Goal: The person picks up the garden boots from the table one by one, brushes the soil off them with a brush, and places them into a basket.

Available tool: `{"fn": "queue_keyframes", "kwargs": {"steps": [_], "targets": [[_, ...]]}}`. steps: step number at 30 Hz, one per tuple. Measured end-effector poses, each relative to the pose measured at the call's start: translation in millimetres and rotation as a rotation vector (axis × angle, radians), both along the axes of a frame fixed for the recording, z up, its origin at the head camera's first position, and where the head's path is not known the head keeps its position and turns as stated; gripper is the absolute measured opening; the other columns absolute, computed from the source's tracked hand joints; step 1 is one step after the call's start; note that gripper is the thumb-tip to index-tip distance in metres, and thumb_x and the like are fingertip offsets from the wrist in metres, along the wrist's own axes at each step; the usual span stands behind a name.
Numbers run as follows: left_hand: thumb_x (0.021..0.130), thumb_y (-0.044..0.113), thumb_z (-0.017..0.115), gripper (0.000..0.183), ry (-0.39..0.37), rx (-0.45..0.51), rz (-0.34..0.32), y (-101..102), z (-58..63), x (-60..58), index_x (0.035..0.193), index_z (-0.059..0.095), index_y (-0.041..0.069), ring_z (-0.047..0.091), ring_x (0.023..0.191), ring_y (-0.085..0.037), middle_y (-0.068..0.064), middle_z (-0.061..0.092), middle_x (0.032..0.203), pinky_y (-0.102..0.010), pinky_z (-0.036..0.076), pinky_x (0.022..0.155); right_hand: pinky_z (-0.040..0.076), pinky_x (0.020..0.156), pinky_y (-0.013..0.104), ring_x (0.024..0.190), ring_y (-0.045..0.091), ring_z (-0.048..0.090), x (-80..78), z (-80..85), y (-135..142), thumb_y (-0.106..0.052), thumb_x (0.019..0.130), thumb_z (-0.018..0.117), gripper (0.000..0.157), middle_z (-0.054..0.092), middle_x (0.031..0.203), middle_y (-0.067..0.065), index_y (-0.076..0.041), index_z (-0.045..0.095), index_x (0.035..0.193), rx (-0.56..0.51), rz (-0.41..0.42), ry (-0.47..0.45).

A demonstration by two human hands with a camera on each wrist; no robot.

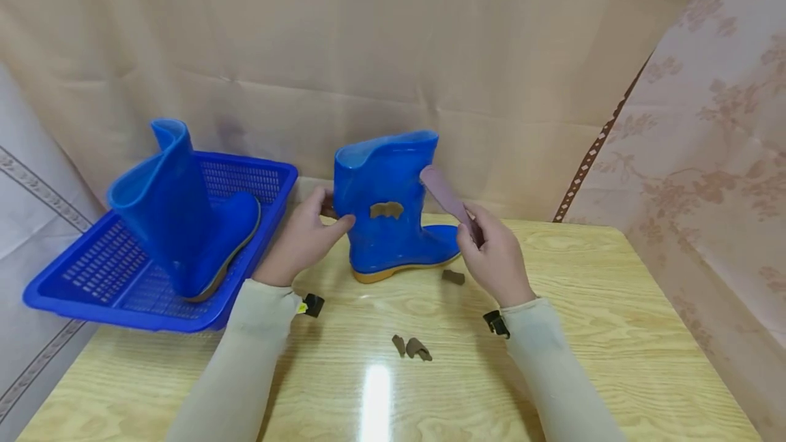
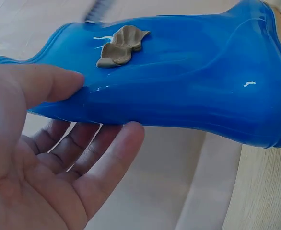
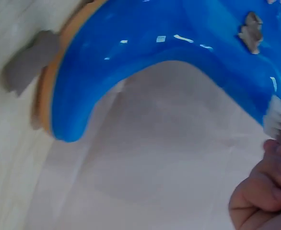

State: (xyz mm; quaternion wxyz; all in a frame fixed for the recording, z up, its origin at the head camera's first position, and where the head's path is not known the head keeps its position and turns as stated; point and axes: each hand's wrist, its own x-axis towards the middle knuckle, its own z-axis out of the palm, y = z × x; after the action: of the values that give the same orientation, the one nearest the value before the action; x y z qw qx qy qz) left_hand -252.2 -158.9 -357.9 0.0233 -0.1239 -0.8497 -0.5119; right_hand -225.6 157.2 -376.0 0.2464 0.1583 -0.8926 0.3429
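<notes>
A blue rubber boot (image 1: 396,241) with a yellow-brown sole stands upright on the wooden table, toe to the right. My left hand (image 1: 307,234) steadies the back of its shaft, thumb on the near side and fingers around the rear edge. On the shaft sticks a brown mud-like patch (image 2: 121,45). My right hand (image 1: 496,254) grips a brush with a pinkish-purple back (image 1: 443,194). In the right wrist view, the pale bristles (image 3: 276,117) are at the front edge of the shaft. A loose brown piece (image 1: 453,277) lies below the toe.
Left of the boot, a blue plastic basket (image 1: 288,179) holds a second blue boot (image 1: 184,224) standing upright. Two more brown bits (image 1: 419,349) lie nearer on the table (image 1: 589,333). A beige cloth (image 1: 381,33) hangs behind, a floral one (image 1: 731,155) on the right.
</notes>
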Motion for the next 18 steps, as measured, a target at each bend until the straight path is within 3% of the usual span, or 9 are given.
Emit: {"fn": "queue_keyframes", "kwargs": {"steps": [4,8,13,18], "targets": [[0.101,0.025,0.069,0.043,-0.031,0.009,0.034,0,3.0,1.6,0.134,0.051,0.005,0.063,0.112,-0.031,-0.014,0.062,0.121,-0.048,0.056,0.09,0.036,0.047,0.026,0.056,0.014,0.045,5.0,5.2,-7,-0.011,0.101,0.063,0.039,0.055,0.077,0.003,-0.007,0.061,0.14,-0.03,0.077,0.105],[0.099,0.027,0.073,0.035,-0.032,-0.012,0.066,-1,4.0,2.5,0.121,0.056,0.005,0.066,0.107,-0.029,-0.014,0.065,0.116,-0.045,0.058,0.085,0.041,0.051,0.025,0.063,0.012,0.049,6.6,6.3,-15,-0.01,0.1,0.067,0.046,0.066,0.1,0.008,-0.009,0.058,0.145,0.009,0.154,0.148],[0.099,0.027,0.073,0.032,-0.012,-0.034,0.073,-3,3.0,2.7,0.118,0.058,0.006,0.066,0.107,-0.029,-0.012,0.067,0.115,-0.045,0.058,0.085,0.042,0.052,0.024,0.065,0.011,0.051,6.3,5.1,-16,-0.007,0.098,0.069,0.051,0.069,0.122,0.012,-0.01,0.057,0.147,0.037,0.178,0.19],[0.099,0.025,0.073,0.028,0.031,-0.055,0.057,-4,2.9,3.8,0.116,0.059,0.007,0.066,0.106,-0.028,-0.01,0.069,0.114,-0.046,0.058,0.086,0.037,0.051,0.025,0.064,0.011,0.045,5.5,6.0,-15,-0.006,0.094,0.073,0.051,0.068,0.099,0.008,-0.011,0.062,0.143,0.09,0.206,0.237]]}}
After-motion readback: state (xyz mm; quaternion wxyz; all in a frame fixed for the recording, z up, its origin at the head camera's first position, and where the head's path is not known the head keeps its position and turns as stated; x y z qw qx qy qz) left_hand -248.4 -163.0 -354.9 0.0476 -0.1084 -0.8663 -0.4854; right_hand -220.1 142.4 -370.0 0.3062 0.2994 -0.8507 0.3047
